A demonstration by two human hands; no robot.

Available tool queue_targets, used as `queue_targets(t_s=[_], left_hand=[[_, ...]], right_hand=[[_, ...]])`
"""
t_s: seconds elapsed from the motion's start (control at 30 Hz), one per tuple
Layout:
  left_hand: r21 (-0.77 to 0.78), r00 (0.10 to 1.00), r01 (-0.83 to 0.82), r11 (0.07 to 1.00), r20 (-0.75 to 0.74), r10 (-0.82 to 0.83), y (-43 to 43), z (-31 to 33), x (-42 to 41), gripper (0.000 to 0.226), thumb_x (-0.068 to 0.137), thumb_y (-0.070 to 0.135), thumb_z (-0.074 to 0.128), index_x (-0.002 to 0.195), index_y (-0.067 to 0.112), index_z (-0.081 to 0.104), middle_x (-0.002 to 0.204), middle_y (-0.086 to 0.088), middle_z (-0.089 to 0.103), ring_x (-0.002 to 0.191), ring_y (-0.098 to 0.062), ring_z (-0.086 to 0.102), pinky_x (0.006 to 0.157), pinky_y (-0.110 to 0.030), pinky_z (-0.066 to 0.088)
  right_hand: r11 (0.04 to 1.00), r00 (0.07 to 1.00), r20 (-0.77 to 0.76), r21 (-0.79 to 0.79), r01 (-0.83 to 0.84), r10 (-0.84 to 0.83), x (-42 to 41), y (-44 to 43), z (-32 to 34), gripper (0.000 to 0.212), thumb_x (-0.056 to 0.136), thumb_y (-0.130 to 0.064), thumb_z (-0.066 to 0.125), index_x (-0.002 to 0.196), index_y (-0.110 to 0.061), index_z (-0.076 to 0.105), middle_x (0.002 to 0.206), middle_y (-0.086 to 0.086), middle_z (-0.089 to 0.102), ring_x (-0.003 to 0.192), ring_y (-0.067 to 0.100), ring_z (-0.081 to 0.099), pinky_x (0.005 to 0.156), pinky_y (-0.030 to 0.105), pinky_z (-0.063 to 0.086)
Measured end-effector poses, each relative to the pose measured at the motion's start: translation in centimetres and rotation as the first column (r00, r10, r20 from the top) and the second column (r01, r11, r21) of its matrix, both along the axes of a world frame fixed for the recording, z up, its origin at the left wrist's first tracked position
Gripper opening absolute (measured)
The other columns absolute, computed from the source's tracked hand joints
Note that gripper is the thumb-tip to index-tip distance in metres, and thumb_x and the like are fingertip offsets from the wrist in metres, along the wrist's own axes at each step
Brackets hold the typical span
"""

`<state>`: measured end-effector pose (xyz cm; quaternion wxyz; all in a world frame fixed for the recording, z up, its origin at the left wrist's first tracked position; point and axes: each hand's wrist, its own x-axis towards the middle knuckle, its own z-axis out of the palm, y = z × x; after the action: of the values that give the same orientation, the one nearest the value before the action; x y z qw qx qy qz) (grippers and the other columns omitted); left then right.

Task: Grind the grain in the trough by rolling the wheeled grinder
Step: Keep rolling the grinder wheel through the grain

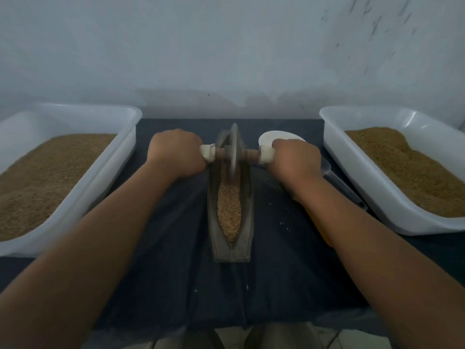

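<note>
Pale wall (226, 46) at the back, dark cloth over the table (176, 260). Trough (214, 238) sits dead centre, running away from the person, with grain (229, 210) heaped in its near half. Grinder (234, 147) wheel stands upright in the far half. Left hand (176, 153) and right hand (295, 159) each have fingers (193, 144) wrapped tight round a white handle end. Left tub (130, 137) and right tub (332, 139) hold brown grainy stuff, and a white dish (269, 137) is just behind the right hand.
</note>
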<state>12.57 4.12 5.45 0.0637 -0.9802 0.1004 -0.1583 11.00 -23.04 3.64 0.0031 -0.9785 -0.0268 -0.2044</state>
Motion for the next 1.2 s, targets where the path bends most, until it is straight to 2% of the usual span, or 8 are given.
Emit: queue_targets(t_s=[0.17, 0.33, 0.5, 0.67, 0.77, 0.93, 1.03, 1.2], left_hand=[[0.048, 0.996, 0.056, 0.997, -0.07, -0.052, 0.9, -0.3, -3.6, 0.024, 0.078, 0.053, 0.052, 0.07, 0.031, 0.056, 0.066, 0.011, 0.053, 0.059, -0.017, 0.05, 0.058, -0.031, 0.04], [0.025, 0.989, 0.139, 0.99, 0.04, -0.14, 3.5, -3.1, -8.6, 0.036, 0.075, 0.066, 0.044, 0.062, 0.033, 0.045, 0.055, 0.014, 0.045, 0.048, -0.01, 0.04, 0.049, -0.024, 0.024], [-0.026, 1.0, 0.003, 1.0, -0.03, -0.004, 1.4, -2.0, -3.2, 0.038, 0.083, 0.058, 0.048, 0.063, 0.027, 0.055, 0.063, 0.01, 0.053, 0.054, -0.016, 0.046, 0.055, -0.029, 0.038], [-0.085, 0.994, -0.04, 0.996, -0.105, 0.031, 0.6, -1.0, -1.1, 0.036, 0.084, 0.057, 0.05, 0.07, 0.026, 0.062, 0.075, 0.005, 0.063, 0.066, -0.021, 0.058, 0.06, -0.032, 0.042], [-0.082, 0.996, -0.015, 0.997, -0.09, 0.008, 1.3, -1.6, -4.1, 0.034, 0.083, 0.054, 0.051, 0.067, 0.026, 0.059, 0.068, 0.008, 0.059, 0.059, -0.017, 0.053, 0.056, -0.03, 0.039], [-0.066, 0.992, 0.021, 0.998, -0.122, -0.029, 3.1, -3.0, -8.8, 0.033, 0.082, 0.062, 0.05, 0.068, 0.033, 0.056, 0.064, 0.013, 0.056, 0.057, -0.006, 0.049, 0.05, -0.026, 0.029], [-0.066, 0.994, 0.016, 0.998, -0.11, -0.023, 3.0, -3.3, -8.5, 0.035, 0.087, 0.062, 0.049, 0.068, 0.032, 0.055, 0.064, 0.012, 0.055, 0.056, -0.008, 0.049, 0.05, -0.027, 0.028], [-0.053, 0.999, -0.001, 0.999, -0.043, -0.001, 1.3, -1.6, -2.8, 0.034, 0.082, 0.056, 0.049, 0.065, 0.027, 0.054, 0.067, 0.009, 0.054, 0.059, -0.019, 0.05, 0.058, -0.031, 0.038]], right_hand=[[0.997, 0.997, -0.043, -0.022, -0.069, 0.068, -4.9, -1.2, -0.4, 0.028, 0.09, -0.051, 0.062, 0.076, -0.029, 0.053, 0.063, -0.01, 0.047, 0.065, 0.024, 0.06, 0.054, 0.031, 0.036], [0.97, 0.974, 0.08, -0.138, -0.199, 0.211, -10.2, -1.9, -0.2, 0.035, 0.073, -0.048, 0.077, 0.068, -0.03, 0.048, 0.053, -0.01, 0.045, 0.043, 0.015, 0.044, 0.041, 0.021, 0.027], [0.99, 0.995, 0.056, -0.123, -0.069, 0.077, -3.8, -0.5, 0.3, 0.023, 0.088, -0.04, 0.064, 0.074, -0.024, 0.057, 0.06, -0.008, 0.044, 0.056, 0.021, 0.045, 0.049, 0.025, 0.017], [0.993, 0.999, 0.038, -0.12, -0.023, 0.028, -0.7, 0.4, 1.3, 0.009, 0.074, -0.024, 0.067, 0.07, -0.019, 0.061, 0.06, -0.004, 0.053, 0.058, 0.023, 0.056, 0.05, 0.025, 0.024], [0.986, 0.992, 0.09, -0.155, -0.07, 0.084, -3.5, 0.0, 1.3, 0.021, 0.072, -0.026, 0.071, 0.065, -0.02, 0.053, 0.057, -0.005, 0.047, 0.052, 0.022, 0.042, 0.05, 0.023, 0.014], [0.966, 0.982, -0.008, -0.18, -0.188, 0.19, -8.9, -1.2, 1.3, 0.034, 0.074, -0.04, 0.068, 0.061, -0.028, 0.039, 0.051, -0.009, 0.043, 0.045, 0.015, 0.043, 0.044, 0.023, 0.027], [0.969, 0.985, -0.009, -0.179, -0.17, 0.171, -8.5, -1.0, 1.2, 0.033, 0.075, -0.041, 0.071, 0.063, -0.028, 0.043, 0.051, -0.009, 0.043, 0.046, 0.016, 0.045, 0.044, 0.023, 0.028], [0.993, 0.996, 0.084, -0.113, -0.033, 0.043, -2.7, 0.0, 0.3, 0.024, 0.08, -0.033, 0.071, 0.068, -0.02, 0.056, 0.055, -0.007, 0.039, 0.049, 0.018, 0.035, 0.05, 0.023, 0.012]])
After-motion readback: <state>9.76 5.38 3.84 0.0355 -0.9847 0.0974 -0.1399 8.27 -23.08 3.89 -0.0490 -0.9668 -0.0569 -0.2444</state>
